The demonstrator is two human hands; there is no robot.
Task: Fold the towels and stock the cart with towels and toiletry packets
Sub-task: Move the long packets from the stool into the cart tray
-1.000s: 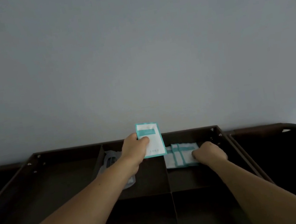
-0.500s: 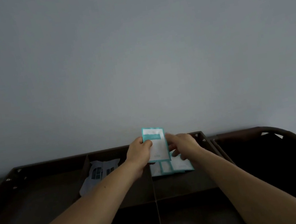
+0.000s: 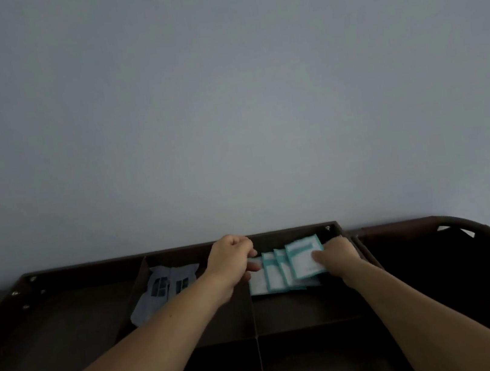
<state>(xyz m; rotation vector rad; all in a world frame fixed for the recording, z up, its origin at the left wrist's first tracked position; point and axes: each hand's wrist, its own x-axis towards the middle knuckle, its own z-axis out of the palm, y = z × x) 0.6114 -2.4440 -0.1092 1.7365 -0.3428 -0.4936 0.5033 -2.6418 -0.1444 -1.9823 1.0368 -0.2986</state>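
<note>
Your right hand [image 3: 338, 255] pinches the top packet [image 3: 303, 256] at 1 o'clock, left hand [image 3: 232, 260] curled, grip unclear; a hasty release could scatter the overlapping row [image 3: 272, 273].

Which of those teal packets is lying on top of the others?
The rightmost teal packet, held by the right hand. It overlaps its neighbour; each of the others is partly covered by the next.

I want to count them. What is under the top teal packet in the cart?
Under the top packet lie more teal-edged packets, fanned out leftward; at least three show. Their right parts are covered, so any more beneath stay hidden.
</note>
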